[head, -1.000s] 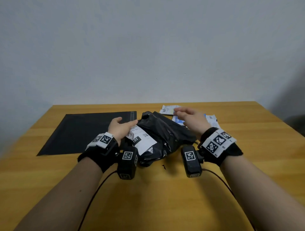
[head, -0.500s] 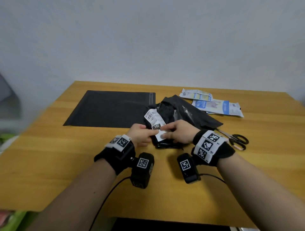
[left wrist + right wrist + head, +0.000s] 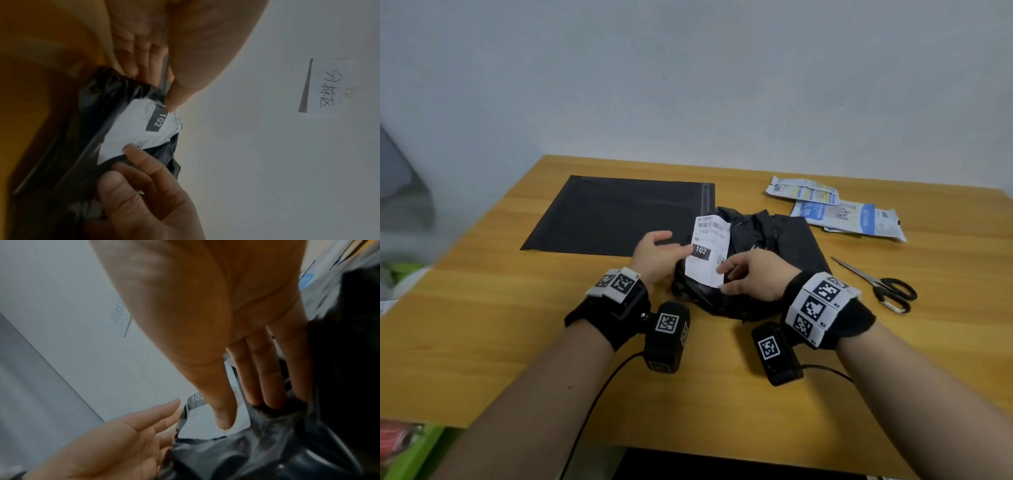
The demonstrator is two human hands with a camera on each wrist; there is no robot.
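While the crumpled black parcel [image 3: 774,240] sits mid-frame on the wooden table [image 3: 482,325], we note: left hand [image 3: 655,257] grasps its left edge, thumb on the white shipping label [image 3: 707,260]; right hand [image 3: 755,279] pinches that label's lower corner. Right of the parcel lie scissors [image 3: 883,286]; flat black mailer bag [image 3: 619,216] upper left.

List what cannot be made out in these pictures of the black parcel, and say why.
- Head view: parcel contents, hidden by its opaque black plastic.
- Head view: label fine print, too small; only 102 reads.
- Right wrist view: wall note, partly covered by the right hand.
- Head view: packets print, blurred.
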